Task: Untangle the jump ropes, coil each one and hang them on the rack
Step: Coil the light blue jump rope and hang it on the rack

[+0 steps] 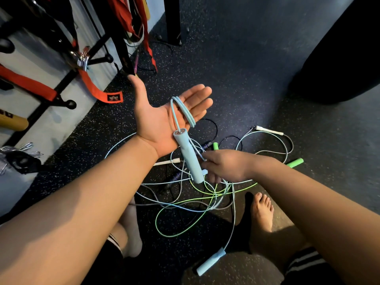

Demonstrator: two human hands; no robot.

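My left hand is held out palm up with straight fingers, and loops of the light blue rope lie across the palm. One light blue handle hangs from those loops below the palm. My right hand pinches the blue cord just beside that handle. The other light blue handle lies on the floor near my legs. Below the hands sits a tangle of ropes: green cord with green handles, a white-handled rope and a dark rope.
A black wall rack with pegs stands at the left, hung with red and orange straps. A black post rises at the back, and a large dark bag fills the right. My bare feet rest on the speckled floor.
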